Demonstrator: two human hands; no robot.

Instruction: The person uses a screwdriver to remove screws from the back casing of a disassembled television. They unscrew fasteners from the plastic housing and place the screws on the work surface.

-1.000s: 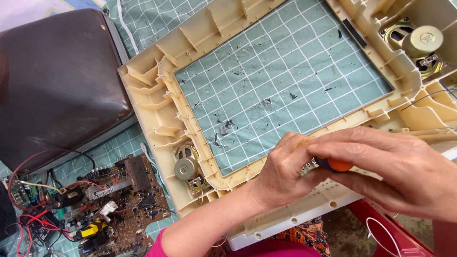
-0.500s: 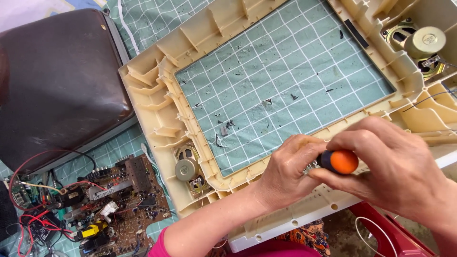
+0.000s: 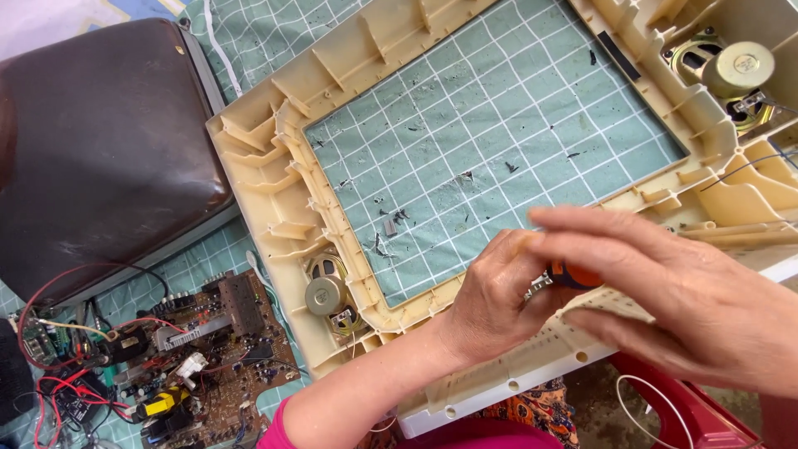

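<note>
A cream plastic television front frame [image 3: 274,191] lies face down on a green gridded mat [image 3: 499,125]. At the frame's near edge my left hand [image 3: 490,303] pinches the metal shaft of an orange-handled screwdriver [image 3: 575,275]. My right hand [image 3: 690,303] lies over the handle from the right, its fingers stretched out and covering most of it. The screwdriver's tip is hidden between my hands.
A small round speaker [image 3: 327,295] sits in the frame's near-left corner and a larger one [image 3: 736,71] at the far right. A dark picture tube [image 3: 100,141] lies at left, a wired circuit board [image 3: 216,349] below it. A white perforated panel [image 3: 499,378] and a red plastic item [image 3: 690,407] are nearest me.
My right hand has turned over the screwdriver handle: half a second ago the orange end showed clearly, now the stretched fingers cover most of it. My left hand stays put.
</note>
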